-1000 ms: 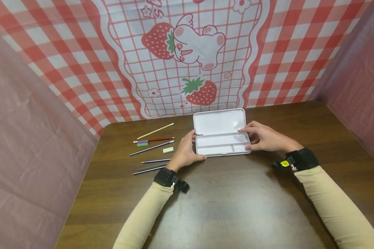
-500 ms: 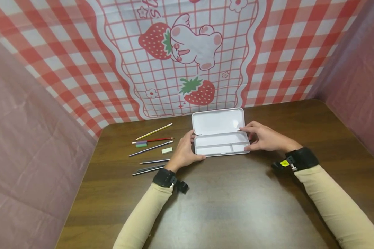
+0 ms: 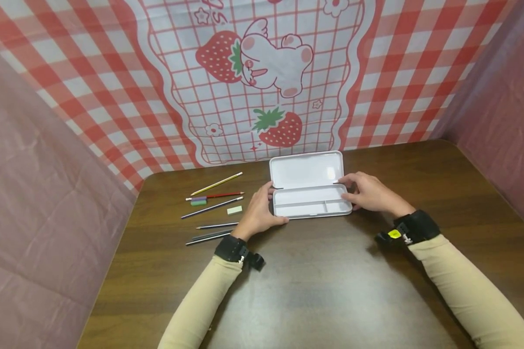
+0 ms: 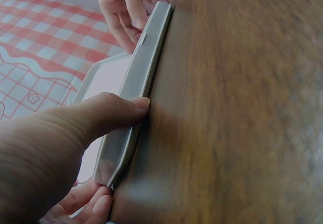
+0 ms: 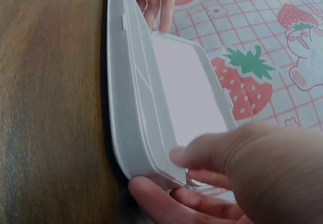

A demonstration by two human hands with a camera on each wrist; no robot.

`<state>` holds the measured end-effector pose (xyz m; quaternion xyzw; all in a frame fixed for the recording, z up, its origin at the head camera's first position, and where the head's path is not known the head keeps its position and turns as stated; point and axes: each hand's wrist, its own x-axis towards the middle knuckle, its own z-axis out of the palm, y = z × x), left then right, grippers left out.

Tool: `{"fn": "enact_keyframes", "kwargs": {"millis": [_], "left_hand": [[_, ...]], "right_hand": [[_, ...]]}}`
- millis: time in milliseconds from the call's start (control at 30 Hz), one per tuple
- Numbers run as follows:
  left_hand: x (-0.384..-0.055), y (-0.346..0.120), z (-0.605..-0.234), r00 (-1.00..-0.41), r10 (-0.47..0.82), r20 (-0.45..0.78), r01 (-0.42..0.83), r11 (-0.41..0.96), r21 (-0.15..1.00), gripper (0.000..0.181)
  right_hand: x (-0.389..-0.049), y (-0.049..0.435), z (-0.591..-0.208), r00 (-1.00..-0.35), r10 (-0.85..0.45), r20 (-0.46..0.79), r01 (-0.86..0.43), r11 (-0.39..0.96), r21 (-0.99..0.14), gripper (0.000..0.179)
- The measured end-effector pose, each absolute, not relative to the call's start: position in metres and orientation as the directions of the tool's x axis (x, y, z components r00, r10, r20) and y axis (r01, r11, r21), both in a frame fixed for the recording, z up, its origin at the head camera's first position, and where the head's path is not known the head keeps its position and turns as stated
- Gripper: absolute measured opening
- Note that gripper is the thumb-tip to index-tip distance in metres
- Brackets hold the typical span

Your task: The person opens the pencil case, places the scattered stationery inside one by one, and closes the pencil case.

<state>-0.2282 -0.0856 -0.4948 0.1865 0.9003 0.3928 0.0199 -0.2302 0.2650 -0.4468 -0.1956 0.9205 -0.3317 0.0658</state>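
A white pencil case (image 3: 303, 194) rests on the table, its lid (image 3: 306, 170) raised at the back. Its tray is bare, divided into a long rear compartment and two front ones. My left hand (image 3: 256, 213) grips the left end; in the left wrist view its thumb (image 4: 113, 110) lies against the front wall, with fingers around the end. At the right end my right hand (image 3: 371, 194) grips the case. The right wrist view shows that thumb (image 5: 202, 153) over the rim and the fingers (image 5: 159, 201) outside the end wall. Part of each hand's fingers is hidden.
Left of the case lie a yellow pencil (image 3: 217, 183), a red pencil (image 3: 224, 195), a blue pencil (image 3: 211, 207) and several darker ones (image 3: 209, 237). A pale eraser (image 3: 234, 210) and a small green piece (image 3: 198, 203) are among them. A checked cloth (image 3: 393, 72) hangs behind.
My right thumb has shifted from the front right corner back onto the right rim, and the right wrist has moved slightly left. The left hand keeps its hold; the case stays in place.
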Motion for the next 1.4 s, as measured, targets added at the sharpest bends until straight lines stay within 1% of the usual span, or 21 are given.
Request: {"fn": "enact_keyframes", "kwargs": {"millis": [133, 300, 567, 767, 1000, 1167, 1400], "left_hand": [[-0.227, -0.085, -0.492, -0.927, 0.358, 0.109, 0.325, 0.626, 0.709, 0.121], [-0.227, -0.085, -0.491, -0.931, 0.35, 0.103, 0.313, 0.624, 0.716, 0.121], [-0.223, -0.085, -0.485, -0.935, 0.347, 0.07, 0.289, 0.633, 0.718, 0.119], [-0.223, -0.084, -0.484, -0.935, 0.351, 0.061, 0.283, 0.63, 0.723, 0.119], [-0.229, -0.085, -0.497, -0.932, 0.345, 0.112, 0.318, 0.628, 0.71, 0.12], [-0.231, -0.085, -0.498, -0.931, 0.351, 0.1, 0.312, 0.624, 0.716, 0.121], [-0.221, -0.084, -0.479, -0.931, 0.36, 0.058, 0.291, 0.638, 0.713, 0.118]], "right_hand": [[-0.228, 0.261, -0.443, -0.934, -0.35, -0.072, -0.213, 0.708, -0.673, 0.05], [-0.229, 0.26, -0.444, -0.94, -0.325, -0.102, -0.166, 0.697, -0.697, 0.05], [-0.228, 0.261, -0.443, -0.936, -0.339, -0.099, -0.162, 0.661, -0.732, 0.049], [-0.228, 0.262, -0.443, -0.931, -0.343, -0.122, -0.139, 0.644, -0.752, 0.05], [-0.229, 0.263, -0.444, -0.927, -0.35, -0.137, -0.12, 0.62, -0.775, 0.051], [-0.23, 0.264, -0.445, -0.925, -0.353, -0.141, -0.122, 0.625, -0.771, 0.052], [-0.229, 0.263, -0.446, -0.927, -0.346, -0.143, -0.109, 0.616, -0.78, 0.052]]}}
